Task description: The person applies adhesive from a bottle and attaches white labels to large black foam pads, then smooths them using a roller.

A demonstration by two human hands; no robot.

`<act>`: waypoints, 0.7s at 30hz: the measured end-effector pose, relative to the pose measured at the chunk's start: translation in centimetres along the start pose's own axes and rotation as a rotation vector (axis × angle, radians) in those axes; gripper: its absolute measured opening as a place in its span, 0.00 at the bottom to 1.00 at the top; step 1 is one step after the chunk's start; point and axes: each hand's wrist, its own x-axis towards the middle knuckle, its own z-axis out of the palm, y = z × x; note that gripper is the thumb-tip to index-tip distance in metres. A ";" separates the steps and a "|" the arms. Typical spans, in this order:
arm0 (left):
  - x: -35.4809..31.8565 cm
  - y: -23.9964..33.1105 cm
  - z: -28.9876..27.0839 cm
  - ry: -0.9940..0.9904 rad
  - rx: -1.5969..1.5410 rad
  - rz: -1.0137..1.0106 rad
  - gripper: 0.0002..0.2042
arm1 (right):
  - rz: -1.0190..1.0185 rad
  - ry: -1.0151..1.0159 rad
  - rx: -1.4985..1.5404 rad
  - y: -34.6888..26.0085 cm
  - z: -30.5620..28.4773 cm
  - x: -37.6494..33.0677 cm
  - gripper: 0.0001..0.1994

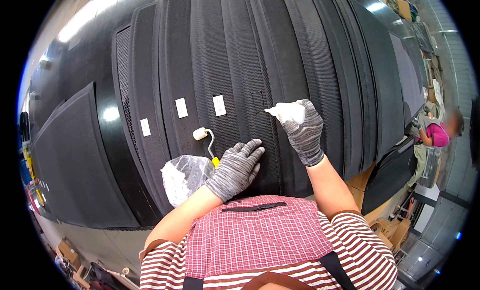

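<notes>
Both hands wear grey knitted gloves. In my right hand (306,132) is a white squeeze bottle (292,113), tilted so its narrow nozzle points left. The tip is beside a small rectangular outline (257,102) on a black ribbed mat (245,55). My left hand (236,171) lies on the mats with fingers stretched out. A small paint roller (200,134) with a bent wire and yellow handle rests beside it, the handle partly hidden by the hand. Against my left wrist sits a clear plastic bag (187,177) with white pieces inside. White labels (219,105) lie on several mats.
Overlapping black mats spread across a glossy dark table (107,117). More dark panels (65,165) lie at the left. At the far right, a person in a pink top (437,134) stands by the table. Cardboard boxes (392,230) are below at the right.
</notes>
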 end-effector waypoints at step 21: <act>0.0 -0.1 -0.1 -0.034 -0.033 -0.022 0.23 | -0.095 -0.053 0.027 -1.0 0.8 0.9 0.19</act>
